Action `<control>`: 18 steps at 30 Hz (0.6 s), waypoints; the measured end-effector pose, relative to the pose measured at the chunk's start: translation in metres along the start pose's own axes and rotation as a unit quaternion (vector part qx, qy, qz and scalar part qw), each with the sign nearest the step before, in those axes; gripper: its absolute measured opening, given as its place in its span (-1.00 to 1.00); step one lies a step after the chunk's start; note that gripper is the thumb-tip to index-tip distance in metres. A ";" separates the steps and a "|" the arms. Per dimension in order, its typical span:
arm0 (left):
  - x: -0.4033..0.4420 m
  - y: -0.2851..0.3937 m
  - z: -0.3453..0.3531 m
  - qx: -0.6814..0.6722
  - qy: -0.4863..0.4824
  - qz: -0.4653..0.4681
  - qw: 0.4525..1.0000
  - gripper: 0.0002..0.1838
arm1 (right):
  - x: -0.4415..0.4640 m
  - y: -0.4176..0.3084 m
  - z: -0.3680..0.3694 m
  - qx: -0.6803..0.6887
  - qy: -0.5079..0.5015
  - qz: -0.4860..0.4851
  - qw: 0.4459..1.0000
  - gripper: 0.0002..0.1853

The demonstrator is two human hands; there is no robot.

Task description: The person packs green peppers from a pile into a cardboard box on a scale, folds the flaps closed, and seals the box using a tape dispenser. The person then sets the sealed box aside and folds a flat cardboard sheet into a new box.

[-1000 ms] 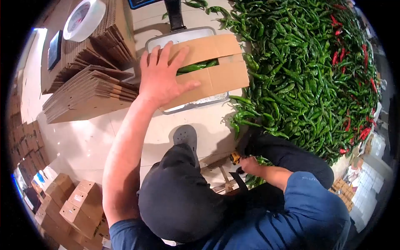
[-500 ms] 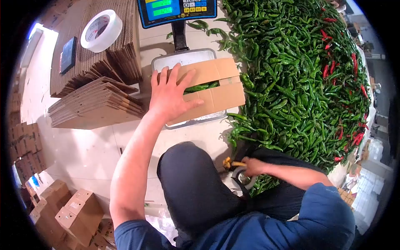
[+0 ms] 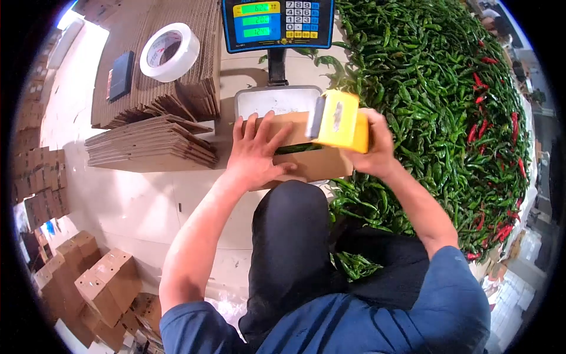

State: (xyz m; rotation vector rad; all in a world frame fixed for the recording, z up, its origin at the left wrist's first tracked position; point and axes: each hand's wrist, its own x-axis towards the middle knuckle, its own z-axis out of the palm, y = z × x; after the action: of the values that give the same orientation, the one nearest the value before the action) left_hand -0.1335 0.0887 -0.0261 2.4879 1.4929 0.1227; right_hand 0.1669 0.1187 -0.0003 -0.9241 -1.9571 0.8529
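Note:
My left hand (image 3: 254, 154) lies with spread fingers on the top flaps of a cardboard box (image 3: 321, 165), pressing them down. Green peppers (image 3: 298, 148) show through the gap between the flaps. The box rests on the metal pan of a weighing scale (image 3: 277, 101), whose lit display (image 3: 256, 21) stands behind it. Closed around a yellow tape dispenser (image 3: 342, 123), my right hand (image 3: 377, 146) is over the right end of the box. The dispenser hides part of the flaps, and I cannot tell whether it touches them.
A large heap of green peppers (image 3: 424, 130) with some red ones fills the right side. To the left are stacked flat cardboard boxes (image 3: 147, 144), with a white tape roll (image 3: 170, 53) and a dark flat case (image 3: 120, 75) on top. Assembled boxes (image 3: 109, 283) stand at lower left.
My right hand has lifted the tape dispenser from low by my leg up over the box. My left hand stays on the flaps. The view has shifted, and my knee is now closer to the box.

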 end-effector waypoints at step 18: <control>0.005 0.004 -0.001 -0.048 0.049 -0.001 0.998 -0.33 | 0.027 0.020 0.064 -0.030 0.136 0.171 0.975 -0.53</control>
State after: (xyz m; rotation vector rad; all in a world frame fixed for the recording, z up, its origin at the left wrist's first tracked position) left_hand -0.1276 0.0909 -0.0244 2.4357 1.4906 0.3119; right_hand 0.1069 0.1363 -0.0365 -1.3639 -1.6201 0.8096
